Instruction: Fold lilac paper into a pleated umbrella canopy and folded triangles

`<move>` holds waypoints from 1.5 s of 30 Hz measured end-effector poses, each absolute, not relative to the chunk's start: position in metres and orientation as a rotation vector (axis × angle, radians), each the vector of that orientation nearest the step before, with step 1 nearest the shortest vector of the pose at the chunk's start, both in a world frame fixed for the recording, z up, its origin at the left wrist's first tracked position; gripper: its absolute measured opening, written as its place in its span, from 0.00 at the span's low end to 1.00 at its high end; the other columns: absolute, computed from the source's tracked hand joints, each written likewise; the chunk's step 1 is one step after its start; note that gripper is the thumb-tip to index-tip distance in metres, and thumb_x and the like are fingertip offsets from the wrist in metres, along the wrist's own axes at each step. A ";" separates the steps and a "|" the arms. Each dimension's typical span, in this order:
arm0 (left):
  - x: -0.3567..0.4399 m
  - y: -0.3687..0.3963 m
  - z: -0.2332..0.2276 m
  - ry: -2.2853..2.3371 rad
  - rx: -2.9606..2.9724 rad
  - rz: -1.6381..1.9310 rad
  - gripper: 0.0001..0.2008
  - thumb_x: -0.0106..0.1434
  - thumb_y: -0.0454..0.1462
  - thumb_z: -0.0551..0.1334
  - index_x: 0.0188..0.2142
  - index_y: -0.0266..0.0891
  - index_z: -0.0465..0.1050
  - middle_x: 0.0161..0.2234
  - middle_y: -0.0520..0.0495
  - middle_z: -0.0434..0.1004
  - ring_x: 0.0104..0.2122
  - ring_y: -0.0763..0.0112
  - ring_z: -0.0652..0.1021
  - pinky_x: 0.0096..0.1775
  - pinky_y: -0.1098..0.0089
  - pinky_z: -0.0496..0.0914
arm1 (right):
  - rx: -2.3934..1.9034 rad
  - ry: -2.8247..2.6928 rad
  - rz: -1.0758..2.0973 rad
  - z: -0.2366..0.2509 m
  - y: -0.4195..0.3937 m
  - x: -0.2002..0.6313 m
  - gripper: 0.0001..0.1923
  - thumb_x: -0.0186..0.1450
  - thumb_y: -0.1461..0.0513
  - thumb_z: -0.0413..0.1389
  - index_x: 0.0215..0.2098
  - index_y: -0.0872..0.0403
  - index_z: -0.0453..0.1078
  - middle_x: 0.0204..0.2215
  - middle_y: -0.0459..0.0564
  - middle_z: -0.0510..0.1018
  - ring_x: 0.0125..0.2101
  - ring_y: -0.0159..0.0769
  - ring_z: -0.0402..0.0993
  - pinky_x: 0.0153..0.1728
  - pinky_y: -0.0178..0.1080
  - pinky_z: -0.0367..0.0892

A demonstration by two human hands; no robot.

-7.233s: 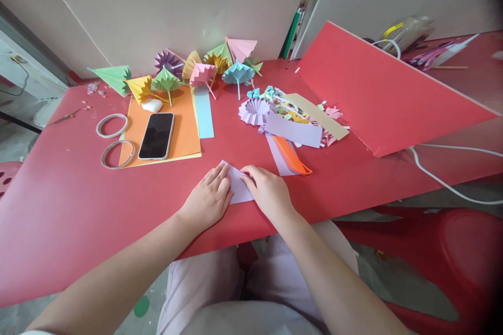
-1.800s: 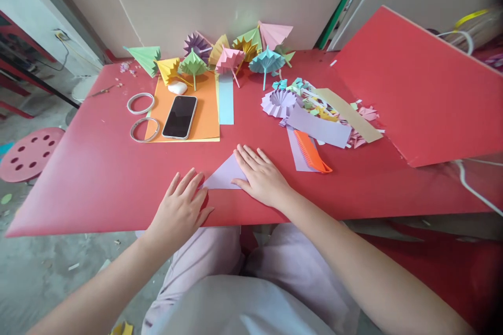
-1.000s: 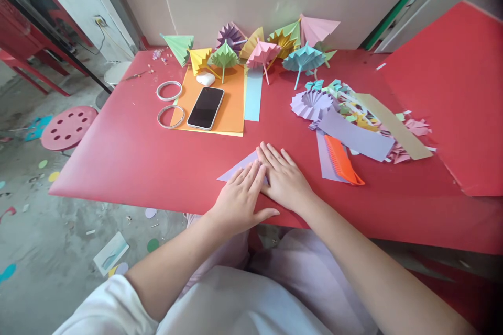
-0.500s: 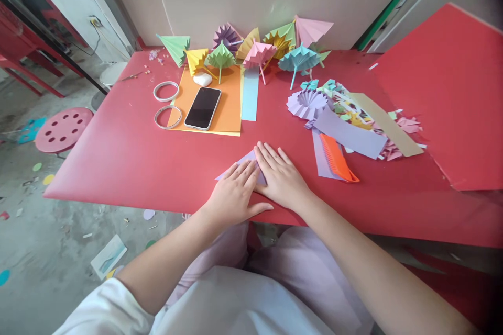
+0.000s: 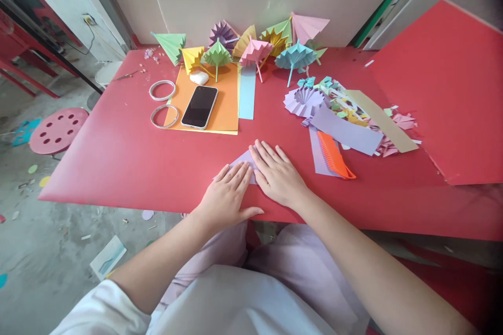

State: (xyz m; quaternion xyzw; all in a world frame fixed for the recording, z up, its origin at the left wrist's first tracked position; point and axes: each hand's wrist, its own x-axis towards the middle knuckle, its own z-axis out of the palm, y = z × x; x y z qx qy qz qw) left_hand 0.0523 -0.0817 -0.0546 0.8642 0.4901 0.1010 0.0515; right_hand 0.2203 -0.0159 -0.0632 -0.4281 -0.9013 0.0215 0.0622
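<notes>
A pink stool stands on the floor off the left end of the red counter. Two tape rings lie near the counter's left part, just beside an orange sheet that carries a dark phone and a small white case. Behind them a row of folded paper umbrellas lines the wall. At the near edge the left hand lies flat, fingers spread and pressing down on a folded lilac paper — nothing is gripped. The right hand lies flat too, fingers together, on the same paper, touching the left one; only a corner of the sheet shows between them. Further right an orange comb rests on lilac strips, beside a heap of paper scraps — and a tilted red board.
</notes>
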 end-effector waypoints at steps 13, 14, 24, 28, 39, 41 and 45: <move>0.048 -0.098 -0.053 1.517 2.702 0.185 0.46 0.53 0.65 0.48 0.61 0.37 0.53 0.61 0.30 0.54 0.60 0.49 0.58 0.58 0.52 0.51 | -1.340 -2.708 0.047 -0.068 -0.015 0.219 0.28 0.69 0.55 0.37 0.64 0.60 0.48 0.63 0.58 0.52 0.62 0.44 0.49 0.60 0.53 0.48; 0.048 -0.100 -0.053 1.535 2.707 0.179 0.46 0.53 0.65 0.48 0.61 0.36 0.53 0.61 0.30 0.54 0.60 0.49 0.58 0.58 0.51 0.51 | -1.338 -2.708 0.041 -0.068 -0.015 0.219 0.29 0.69 0.54 0.37 0.64 0.60 0.48 0.63 0.58 0.52 0.62 0.44 0.48 0.59 0.53 0.48; 0.049 -0.122 -0.049 1.721 2.648 0.282 0.37 0.63 0.56 0.44 0.60 0.28 0.54 0.60 0.37 0.59 0.57 0.52 0.62 0.56 0.42 0.44 | -1.344 -2.688 0.030 -0.070 -0.017 0.218 0.38 0.64 0.45 0.42 0.64 0.60 0.48 0.63 0.59 0.52 0.62 0.46 0.48 0.60 0.52 0.47; 0.050 -0.121 -0.046 1.761 2.661 0.342 0.36 0.62 0.55 0.48 0.57 0.26 0.59 0.56 0.35 0.65 0.52 0.52 0.67 0.51 0.49 0.56 | -1.343 -2.689 0.031 -0.070 -0.017 0.219 0.38 0.64 0.45 0.43 0.64 0.60 0.47 0.63 0.59 0.52 0.62 0.46 0.49 0.60 0.52 0.47; 0.027 -0.121 -0.034 1.948 2.686 0.373 0.27 0.59 0.50 0.57 0.48 0.28 0.68 0.38 0.38 0.74 0.38 0.56 0.73 0.41 0.55 0.61 | -1.359 -2.694 0.064 -0.070 -0.016 0.219 0.41 0.62 0.42 0.42 0.64 0.59 0.46 0.63 0.58 0.51 0.62 0.45 0.47 0.60 0.52 0.46; 0.019 -0.123 -0.032 1.995 2.665 0.343 0.26 0.58 0.49 0.58 0.46 0.30 0.69 0.37 0.39 0.74 0.38 0.55 0.72 0.42 0.55 0.62 | -1.360 -2.693 0.076 -0.070 -0.016 0.219 0.41 0.62 0.43 0.43 0.64 0.59 0.46 0.64 0.58 0.51 0.62 0.45 0.47 0.60 0.52 0.46; 0.008 -0.123 -0.025 2.119 2.561 0.389 0.21 0.58 0.49 0.59 0.41 0.34 0.71 0.37 0.40 0.74 0.39 0.54 0.73 0.42 0.55 0.64 | -1.357 -2.689 0.102 -0.069 -0.016 0.219 0.41 0.62 0.42 0.42 0.64 0.59 0.46 0.63 0.58 0.51 0.62 0.45 0.47 0.60 0.53 0.46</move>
